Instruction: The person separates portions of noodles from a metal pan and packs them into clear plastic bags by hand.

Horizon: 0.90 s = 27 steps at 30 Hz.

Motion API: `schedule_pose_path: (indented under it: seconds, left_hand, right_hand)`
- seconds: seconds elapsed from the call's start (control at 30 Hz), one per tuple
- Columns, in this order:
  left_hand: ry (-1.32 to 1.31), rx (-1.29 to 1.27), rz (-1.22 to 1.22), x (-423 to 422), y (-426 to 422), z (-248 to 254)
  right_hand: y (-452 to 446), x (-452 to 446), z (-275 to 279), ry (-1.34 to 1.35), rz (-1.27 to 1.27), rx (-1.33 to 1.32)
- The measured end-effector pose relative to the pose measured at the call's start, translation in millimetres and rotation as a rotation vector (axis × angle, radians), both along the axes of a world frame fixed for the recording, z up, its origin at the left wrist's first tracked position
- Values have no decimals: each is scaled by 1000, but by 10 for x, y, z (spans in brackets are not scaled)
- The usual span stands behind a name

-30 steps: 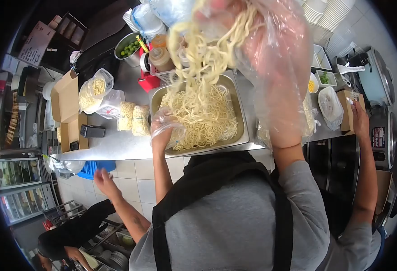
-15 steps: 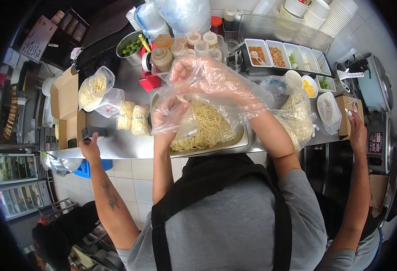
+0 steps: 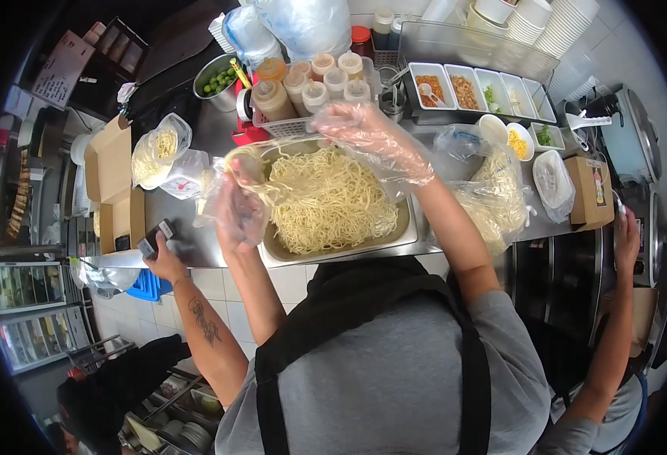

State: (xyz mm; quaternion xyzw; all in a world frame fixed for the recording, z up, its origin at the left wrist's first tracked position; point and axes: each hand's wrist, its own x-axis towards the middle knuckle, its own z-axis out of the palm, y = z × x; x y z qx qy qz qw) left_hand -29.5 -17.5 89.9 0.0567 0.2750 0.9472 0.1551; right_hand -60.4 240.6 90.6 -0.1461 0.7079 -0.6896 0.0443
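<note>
Pale yellow noodles (image 3: pixel 333 201) are heaped in a rectangular stainless-steel tray (image 3: pixel 409 227), set on a metal desk (image 3: pixel 206 252) as loose strands are handled by two hands in clear plastic gloves. A few strands are caught in the partly closed grip of the left hand (image 3: pixel 239 216), raised over the tray's left side. The right hand (image 3: pixel 371 136) is held above the far edge with fingers bent; whether anything is gripped there cannot be told. The step in hand is judged to be the lifting and loosening of the tangle; for the next move, a light hold over the tray seems called for, so that trailing strands are kept inside the rim. Squeeze bottles (image 3: pixel 314 95) are grouped just beyond, while more noodles are bagged in clear plastic (image 3: pixel 500 186) to the right. At left, a small dark box (image 3: pixel 155 238) is held by another person's bare hand (image 3: pixel 167 262).
</note>
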Motion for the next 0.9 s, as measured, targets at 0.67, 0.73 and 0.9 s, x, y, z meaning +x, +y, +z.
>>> schedule_pose_path:
  seconds: [0.67, 0.73, 0.9]
  left_hand:
    - [-87, -165, 126, 13, 167, -110]
    - [-84, -126, 146, -1, 118, -131]
    - [-106, -135, 217, -1, 41, -185]
  right_hand:
    - [-392, 610, 17, -114, 38, 9]
    - [-322, 666, 67, -133, -46, -43]
    - [17, 702, 167, -11, -28, 130]
